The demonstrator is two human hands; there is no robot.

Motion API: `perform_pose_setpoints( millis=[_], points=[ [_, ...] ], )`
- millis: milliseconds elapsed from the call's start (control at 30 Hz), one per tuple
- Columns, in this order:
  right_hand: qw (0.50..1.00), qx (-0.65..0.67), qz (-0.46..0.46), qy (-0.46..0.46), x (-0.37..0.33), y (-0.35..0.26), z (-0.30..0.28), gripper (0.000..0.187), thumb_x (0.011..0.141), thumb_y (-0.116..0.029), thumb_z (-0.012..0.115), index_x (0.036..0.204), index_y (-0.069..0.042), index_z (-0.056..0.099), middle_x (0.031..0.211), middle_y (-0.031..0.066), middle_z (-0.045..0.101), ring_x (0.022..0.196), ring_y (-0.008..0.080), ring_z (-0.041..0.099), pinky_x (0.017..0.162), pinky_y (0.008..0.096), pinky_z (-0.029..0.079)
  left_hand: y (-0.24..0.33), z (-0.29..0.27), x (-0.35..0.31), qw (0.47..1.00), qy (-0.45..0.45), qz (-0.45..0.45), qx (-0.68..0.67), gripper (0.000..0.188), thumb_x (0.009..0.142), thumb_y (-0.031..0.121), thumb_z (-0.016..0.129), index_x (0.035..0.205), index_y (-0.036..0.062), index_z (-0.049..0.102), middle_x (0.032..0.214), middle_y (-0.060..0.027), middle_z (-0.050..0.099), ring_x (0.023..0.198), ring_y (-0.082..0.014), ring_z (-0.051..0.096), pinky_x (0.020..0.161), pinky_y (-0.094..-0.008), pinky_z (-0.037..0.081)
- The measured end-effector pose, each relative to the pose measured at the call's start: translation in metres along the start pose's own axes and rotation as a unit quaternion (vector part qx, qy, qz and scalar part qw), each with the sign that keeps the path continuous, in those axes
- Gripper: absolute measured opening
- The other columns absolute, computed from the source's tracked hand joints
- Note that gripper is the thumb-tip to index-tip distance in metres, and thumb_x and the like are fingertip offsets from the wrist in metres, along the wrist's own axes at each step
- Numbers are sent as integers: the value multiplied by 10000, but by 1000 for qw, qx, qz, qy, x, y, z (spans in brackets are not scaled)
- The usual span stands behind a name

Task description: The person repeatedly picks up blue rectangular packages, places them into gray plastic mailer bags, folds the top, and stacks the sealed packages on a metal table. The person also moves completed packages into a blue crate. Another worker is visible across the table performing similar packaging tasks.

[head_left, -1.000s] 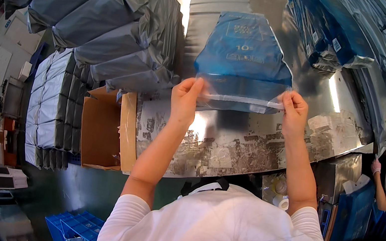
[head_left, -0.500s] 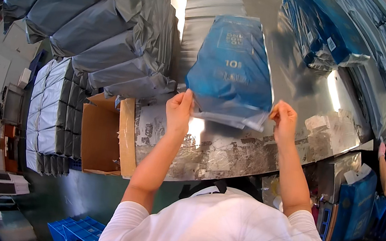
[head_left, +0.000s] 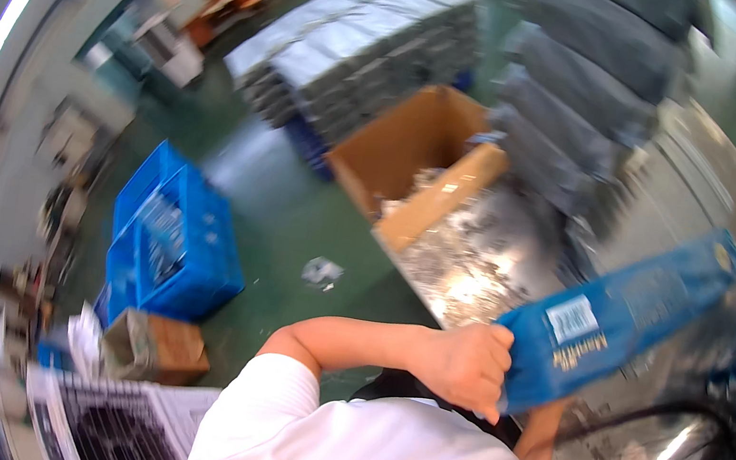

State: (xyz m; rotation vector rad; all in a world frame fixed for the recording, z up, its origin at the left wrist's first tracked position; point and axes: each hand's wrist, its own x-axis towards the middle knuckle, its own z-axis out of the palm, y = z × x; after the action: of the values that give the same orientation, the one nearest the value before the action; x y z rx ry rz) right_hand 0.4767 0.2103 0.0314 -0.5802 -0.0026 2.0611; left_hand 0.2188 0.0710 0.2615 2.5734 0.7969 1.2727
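My left hand (head_left: 467, 366) is closed in a fist round the near end of a long blue plastic bag (head_left: 624, 314). The bag stretches up and to the right over the metal table (head_left: 470, 256), showing a white label with a barcode on its near part. My right forearm (head_left: 539, 440) rises behind that near end. The bag covers my right hand, so its fingers do not show. Part of the scene is smeared by motion.
Left of the table's corner stands an open cardboard box (head_left: 401, 144). Grey wrapped bundles (head_left: 583, 91) are piled beyond it, with a strapped stack (head_left: 361, 31) farther back. Blue crates (head_left: 205, 252), a small carton (head_left: 176, 349) and a fan (head_left: 118, 441) are at the left.
My view has swung to the left. The blue bag, held flat at its near corners by both hands before, now has its near end bunched in my left fist and its label showing.
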Motion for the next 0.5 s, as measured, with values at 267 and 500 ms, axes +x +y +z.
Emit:
perform_pose_setpoints(
  millis=[267, 500],
  points=[
    [961, -264, 29, -78, -28, 112, 81, 448, 828, -307, 487, 1180, -34, 440, 1117, 99, 512, 988, 234, 507, 869, 362, 405, 169, -69, -207, 911, 268, -200, 243, 377, 700, 400, 686, 631, 86, 488, 722, -59, 480, 669, -222, 455, 638, -336, 344],
    [681, -489, 116, -533, -145, 424, 237, 357, 823, -174, 539, 1133, -8, 483, 1056, 99, 550, 970, 218, 521, 859, 347, 407, 282, -27, -398, 670, 450, -562, 181, 490, 761, 286, 598, 1165, 39, 473, 1231, -119, 443, 1169, -315, 372, 1004, -445, 245]
  ],
)
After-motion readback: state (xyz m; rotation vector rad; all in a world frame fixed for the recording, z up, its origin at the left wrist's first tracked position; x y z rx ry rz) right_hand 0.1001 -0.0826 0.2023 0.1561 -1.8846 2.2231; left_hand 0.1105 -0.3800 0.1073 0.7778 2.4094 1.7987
